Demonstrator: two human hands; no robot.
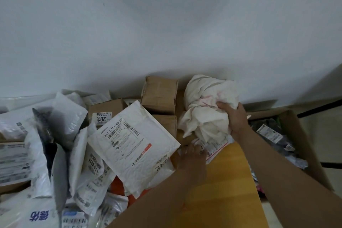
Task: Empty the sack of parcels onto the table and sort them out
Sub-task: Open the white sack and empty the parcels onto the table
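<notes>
A heap of white and grey plastic mailer bags [46, 135] fills the left of the yellow wooden table [227, 181]. Its right edge is topped by a white padded envelope with a barcode label [132, 140], tilted with its long axis running from near-left to far-right. Behind it, against the wall, stand brown cardboard boxes [160, 94].

Just right of the envelope's near corner, the left hand [192, 155] lies with fingers spread and fairly straight, touching a flat white parcel with a red-edged label [214, 147]. That parcel sits partly under a crumpled, bundled white cloth sack [207, 105], directly beyond the left hand. The right hand [234, 116] grips the sack's right side, fingers curled into the fabric.

Further right, off the table's edge, an open brown cardboard carton [299, 135] holds dark bagged parcels. The carton lies nearer the right hand, so the flat parcel probably has to cross that way.
</notes>
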